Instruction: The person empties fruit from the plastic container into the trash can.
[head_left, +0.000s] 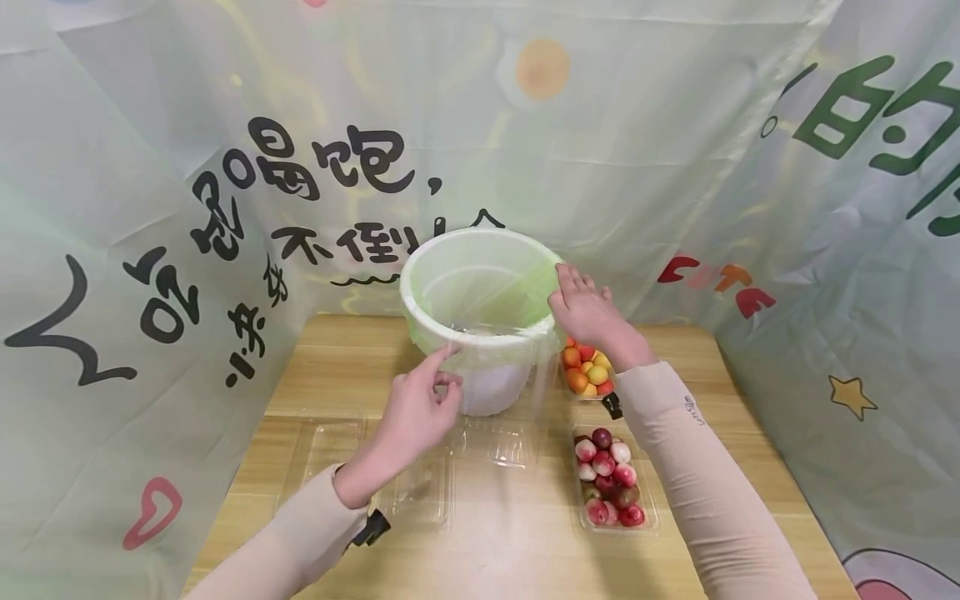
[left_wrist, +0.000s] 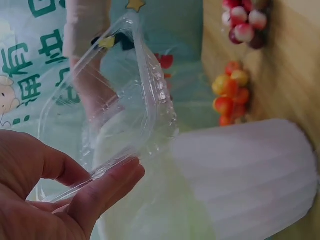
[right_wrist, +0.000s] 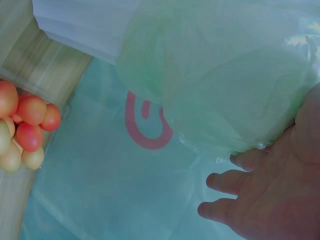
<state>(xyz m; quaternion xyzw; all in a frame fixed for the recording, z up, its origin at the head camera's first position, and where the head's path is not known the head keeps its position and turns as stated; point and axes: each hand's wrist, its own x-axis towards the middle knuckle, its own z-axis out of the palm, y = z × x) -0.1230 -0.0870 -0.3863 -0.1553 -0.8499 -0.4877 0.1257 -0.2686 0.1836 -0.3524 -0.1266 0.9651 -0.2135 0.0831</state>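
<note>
A white bin (head_left: 491,387) stands at the back of the wooden table, lined with a thin pale-green plastic bag (head_left: 536,287) folded over its rim. My left hand (head_left: 420,408) pinches the edge of a clear plastic container (left_wrist: 150,95) between thumb and fingers. The container is tilted and overlaps the bin's front in the head view. On the right side of the rim, my right hand (head_left: 588,312) rests against the bag with its fingers extended. The bag bulges beside those fingers in the right wrist view (right_wrist: 220,90).
Right of the bin, a clear tray holds orange and yellow fruits (head_left: 588,371). Nearer me sits another clear tray with red and white round fruits (head_left: 607,479). Clear empty containers (head_left: 423,492) lie at the left front of the table (head_left: 517,550). Printed cloth (head_left: 637,167) surrounds it.
</note>
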